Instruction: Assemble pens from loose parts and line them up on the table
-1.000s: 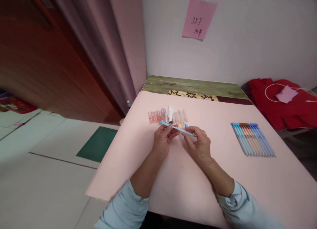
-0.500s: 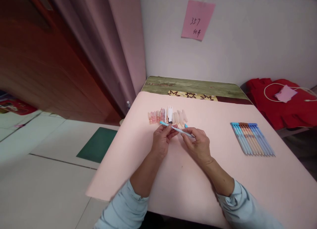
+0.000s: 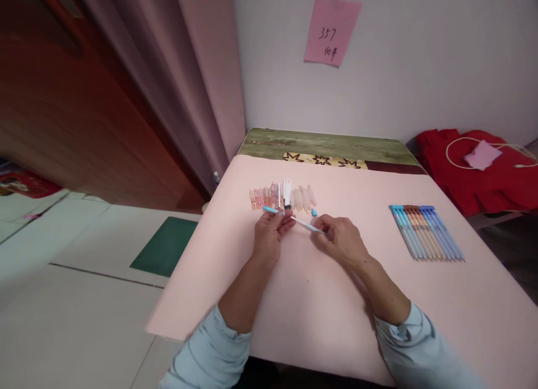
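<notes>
My left hand (image 3: 267,236) pinches the bright blue end of a slim pen (image 3: 271,210). At the pen's other end, my right hand (image 3: 342,239) closes its fingers on the pale blue barrel, and a white refill-like length (image 3: 299,221) shows between the hands. On the table just beyond them lies a small blue cap-like piece (image 3: 314,212). Behind the left hand is a row of pinkish speckled tubes (image 3: 264,198), then several white refills with dark ends (image 3: 287,193) and translucent beige sleeves (image 3: 303,198).
Several pens in blue and brown shades (image 3: 426,233) lie side by side on the right of the pink-covered table (image 3: 311,316). Beyond its right edge are a red cloth (image 3: 474,190) and a pale cable. A wall (image 3: 378,69) stands behind the table.
My right hand has shifted slightly right and turned, drawing the pale barrel away from my left hand. More white shows between them. The view has also shifted a little.
</notes>
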Demonstrator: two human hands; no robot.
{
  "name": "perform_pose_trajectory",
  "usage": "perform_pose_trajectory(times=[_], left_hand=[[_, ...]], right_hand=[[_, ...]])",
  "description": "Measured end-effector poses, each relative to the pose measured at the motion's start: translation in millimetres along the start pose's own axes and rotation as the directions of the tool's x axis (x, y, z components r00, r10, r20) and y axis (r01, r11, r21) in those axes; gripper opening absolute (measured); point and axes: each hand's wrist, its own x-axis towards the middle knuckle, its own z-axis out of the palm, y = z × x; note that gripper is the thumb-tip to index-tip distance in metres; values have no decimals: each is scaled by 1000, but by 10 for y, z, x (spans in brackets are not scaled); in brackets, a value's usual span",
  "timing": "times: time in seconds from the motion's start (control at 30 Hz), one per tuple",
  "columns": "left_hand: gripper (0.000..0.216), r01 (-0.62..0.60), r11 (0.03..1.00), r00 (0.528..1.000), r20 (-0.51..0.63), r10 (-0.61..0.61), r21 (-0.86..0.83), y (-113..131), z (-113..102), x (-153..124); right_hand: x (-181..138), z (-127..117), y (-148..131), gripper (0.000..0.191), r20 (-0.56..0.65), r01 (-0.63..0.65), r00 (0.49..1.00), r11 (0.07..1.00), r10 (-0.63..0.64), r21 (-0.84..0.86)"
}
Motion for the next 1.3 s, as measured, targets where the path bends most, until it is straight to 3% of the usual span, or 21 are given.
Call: perform_pose_trajectory(times=[0.2, 0.47, 0.7, 0.9, 1.03, 1.3], left_hand=[[21, -79, 994, 996, -37, 82, 75, -11, 1, -5], [25, -45, 978, 999, 38, 38, 205, -46, 28, -45], [25, -113, 989, 993, -23, 116, 96, -11, -12, 3], [11, -20, 997, 1000, -19, 19, -69, -42, 44, 7], [4, 6, 996, 1000, -12, -7, -87, -22, 44, 10], [5, 8, 995, 999, 36, -5, -97, 19, 8, 27]], right_hand=[[2, -73, 19, 5, 64, 71, 996, 988, -62, -140], [-11, 134, 8, 15, -7, 165, 985, 961, -171, -222], [-4, -1, 79, 19, -45, 113, 988, 879, -151, -464], [0, -38, 117, 15, 33, 46, 999, 889, -35, -456], [4, -48, 78, 15, 57, 6, 998, 891, 22, -454], [11, -56, 76, 10, 75, 51, 997, 923, -24, -382]])
